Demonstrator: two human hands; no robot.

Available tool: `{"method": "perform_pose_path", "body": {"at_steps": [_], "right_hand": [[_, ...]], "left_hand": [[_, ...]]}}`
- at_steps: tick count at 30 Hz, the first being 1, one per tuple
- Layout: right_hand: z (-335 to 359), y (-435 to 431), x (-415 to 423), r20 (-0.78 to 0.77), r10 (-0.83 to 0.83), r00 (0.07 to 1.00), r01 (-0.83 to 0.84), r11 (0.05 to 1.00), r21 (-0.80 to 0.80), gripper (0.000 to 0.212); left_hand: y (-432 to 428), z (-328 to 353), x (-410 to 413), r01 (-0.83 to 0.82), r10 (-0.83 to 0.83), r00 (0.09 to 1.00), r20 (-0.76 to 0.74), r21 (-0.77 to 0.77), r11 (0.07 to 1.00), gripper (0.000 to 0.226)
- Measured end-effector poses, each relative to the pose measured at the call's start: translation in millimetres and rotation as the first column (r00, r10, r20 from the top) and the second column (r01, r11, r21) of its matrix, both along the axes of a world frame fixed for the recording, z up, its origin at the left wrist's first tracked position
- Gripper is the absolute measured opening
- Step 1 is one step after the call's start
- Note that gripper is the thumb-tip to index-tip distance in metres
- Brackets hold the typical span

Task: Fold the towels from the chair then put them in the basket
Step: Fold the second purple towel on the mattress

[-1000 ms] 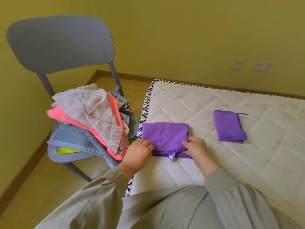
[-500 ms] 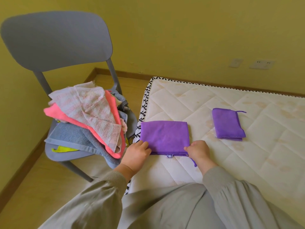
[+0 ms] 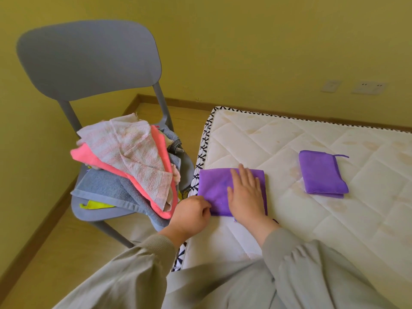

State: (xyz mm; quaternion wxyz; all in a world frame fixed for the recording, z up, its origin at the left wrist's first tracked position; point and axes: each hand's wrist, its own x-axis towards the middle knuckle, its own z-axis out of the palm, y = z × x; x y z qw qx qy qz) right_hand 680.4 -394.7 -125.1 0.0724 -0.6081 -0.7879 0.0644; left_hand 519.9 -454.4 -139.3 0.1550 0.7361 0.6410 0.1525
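If you start far out to the left of both hands, a grey plastic chair (image 3: 89,59) holds a messy pile of pink, striped and blue towels (image 3: 133,157) that have not been folded yet. Next comes the left hand (image 3: 191,216). Its fingers are curled in at the near left corner of a wide purple cloth towel (image 3: 211,188), and it looks to be pinching that corner. This towel lies flat on the white quilted mattress (image 3: 289,139). It is wider than it is deep, so its long side runs left to right, from the left hand across and under the other one. The right hand (image 3: 245,195) lies flat on the towel's right half, fingers straight and pointing away, pressing down and gripping nothing. I think the next fold goes sideways, and the left hand is best placed to bring its end over. Well off to the right of the right hand rests a small folded purple towel (image 3: 321,175). No basket is in sight.
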Motion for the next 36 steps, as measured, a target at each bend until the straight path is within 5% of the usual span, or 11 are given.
{"method": "perform_pose_path", "body": {"at_steps": [2, 6, 12, 19, 32, 34, 36], "right_hand": [[-15.4, 3.7, -2.2, 0.072, 0.029, 0.997, -0.022, 0.995, -0.095, 0.057], [-38.9, 11.9, 11.6, 0.146, 0.007, 0.989, 0.015, 0.988, -0.151, 0.062], [-49.5, 12.1, 13.2, 0.147, 0.024, 0.989, -0.003, 0.990, -0.141, 0.062], [-51.9, 10.8, 12.4, 0.139, 0.023, 0.990, -0.002, 0.989, -0.147, 0.062], [-50.3, 12.0, 14.4, 0.127, 0.032, 0.991, -0.011, 0.986, -0.166, 0.062], [-49.7, 12.2, 13.5, 0.113, 0.028, 0.993, -0.008, 0.985, -0.174, 0.062], [-49.3, 13.2, 12.2, 0.103, 0.024, 0.994, -0.005, 0.984, -0.177, 0.063]], "left_hand": [[5.7, 0.6, -0.6, -0.170, 0.175, 0.971, 0.164, -0.045, 0.985, 0.021], [30.1, 0.5, -15.4, -0.439, 0.517, 0.683, 0.515, -0.276, 0.855, 0.022], [81.9, 1.1, -38.3, -0.410, 0.469, 0.779, 0.416, -0.230, 0.883, 0.040], [114.0, -4.5, -27.0, -0.219, 0.280, 0.910, 0.306, -0.219, 0.951, 0.024], [124.2, 6.6, -18.1, -0.415, 0.571, 0.745, 0.344, -0.431, 0.801, 0.039], [118.4, 13.7, -10.7, -0.503, 0.576, 0.749, 0.326, -0.286, 0.816, 0.042], [108.9, 19.3, 0.9, -0.477, 0.441, 0.836, 0.328, 0.035, 0.878, 0.045]]}}
